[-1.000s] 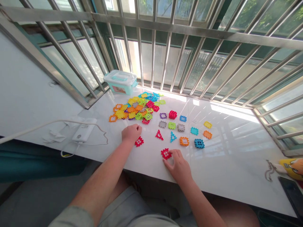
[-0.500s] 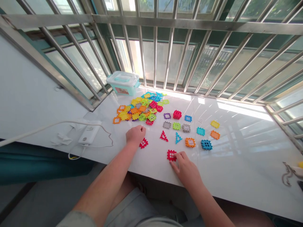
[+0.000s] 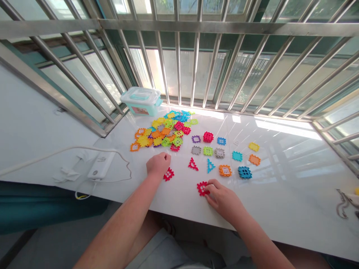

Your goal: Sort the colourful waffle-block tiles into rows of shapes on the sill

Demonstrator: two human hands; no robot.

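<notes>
With thumb and fingers, my right hand (image 3: 221, 197) pinches the right edge of a red window-patterned interlocking tile (image 3: 201, 188) near the table's front. My left hand (image 3: 159, 163) rests in a closed fist on the table, no tile showing in it. Just beside its wrist lies a second red window tile (image 3: 168, 174), partly covered by the hand. Between the hands and a little farther back are a red triangular piece (image 3: 193, 164) and a blue triangular piece (image 3: 210, 166). An orange window-tile stack (image 3: 225, 170) lies beyond my right hand.
A mixed heap of coloured tiles (image 3: 158, 132) lies behind my left hand, before a lidded turquoise box (image 3: 141, 101). Sorted pieces, including a blue stack (image 3: 245, 172), sit at the right. A white power strip (image 3: 101, 165) with cables is at left. Metal bars (image 3: 193, 67) border the back.
The red tile under my right hand has turned slightly and come a little nearer the front edge. My left fist stays beside the other red tile. The whole view has shifted slightly.
</notes>
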